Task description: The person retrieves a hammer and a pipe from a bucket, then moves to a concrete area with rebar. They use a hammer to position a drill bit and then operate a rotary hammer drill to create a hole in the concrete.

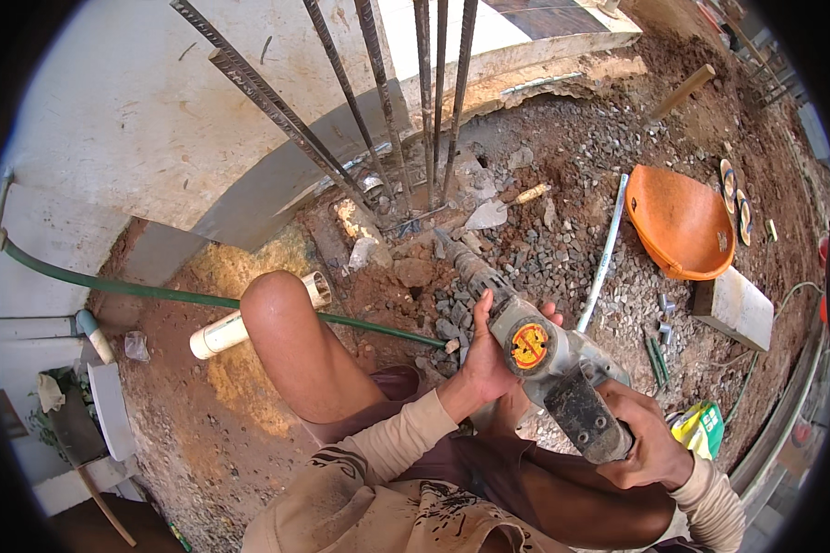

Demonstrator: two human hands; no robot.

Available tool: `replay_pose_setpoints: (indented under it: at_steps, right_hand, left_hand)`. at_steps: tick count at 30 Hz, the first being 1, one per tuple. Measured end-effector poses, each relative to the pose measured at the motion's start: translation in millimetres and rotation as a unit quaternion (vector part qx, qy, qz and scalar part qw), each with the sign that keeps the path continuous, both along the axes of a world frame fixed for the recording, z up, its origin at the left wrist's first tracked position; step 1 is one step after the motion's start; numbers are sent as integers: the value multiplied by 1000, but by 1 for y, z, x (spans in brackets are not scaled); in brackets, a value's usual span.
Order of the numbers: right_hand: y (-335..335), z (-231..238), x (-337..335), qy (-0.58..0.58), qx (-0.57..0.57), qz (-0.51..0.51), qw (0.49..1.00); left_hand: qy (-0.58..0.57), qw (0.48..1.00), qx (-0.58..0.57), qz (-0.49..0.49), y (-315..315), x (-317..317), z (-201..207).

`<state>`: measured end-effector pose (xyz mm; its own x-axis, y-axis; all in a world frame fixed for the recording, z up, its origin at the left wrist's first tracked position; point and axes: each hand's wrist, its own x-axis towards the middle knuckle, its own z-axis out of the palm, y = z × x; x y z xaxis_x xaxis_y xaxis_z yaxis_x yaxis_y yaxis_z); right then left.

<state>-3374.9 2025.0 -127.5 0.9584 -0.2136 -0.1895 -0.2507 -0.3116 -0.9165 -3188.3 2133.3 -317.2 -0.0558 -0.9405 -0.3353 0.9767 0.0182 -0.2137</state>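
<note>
A grey rotary hammer drill (512, 323) lies across my lap, its nose slanting up and left toward the rubble. My left hand (489, 355) is wrapped round the front of its body, thumb on the near side and fingertips showing on the far side. At the rear, my right hand (650, 429) grips the handle behind a black housing (581, 405). A round orange-and-yellow sticker marks the body. Past the nose are broken stones (452, 304) and loose soil; whether the tip touches them I cannot tell. A pointed trowel (489, 215) with a wooden handle lies just beyond.
Several upright rebars (378, 92) rise ahead beside a concrete slab. A green hose (138, 288) runs under my knee near a cream pipe (214, 335). An orange basin (678, 221), a pale pipe (604, 253), a block (736, 307) and sandals (743, 214) lie right.
</note>
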Motion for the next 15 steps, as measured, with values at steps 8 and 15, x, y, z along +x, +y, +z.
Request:
replay_pose_setpoints:
  at_steps: [8,15]
  right_hand:
    - [74,-85,76,16,-46,-174,984]
    - [83,-140,119,30,-49,-230,971]
  left_hand:
    - [-179,961,208,13,15,94,-11]
    - [-196,949,244,34,9,141,-57]
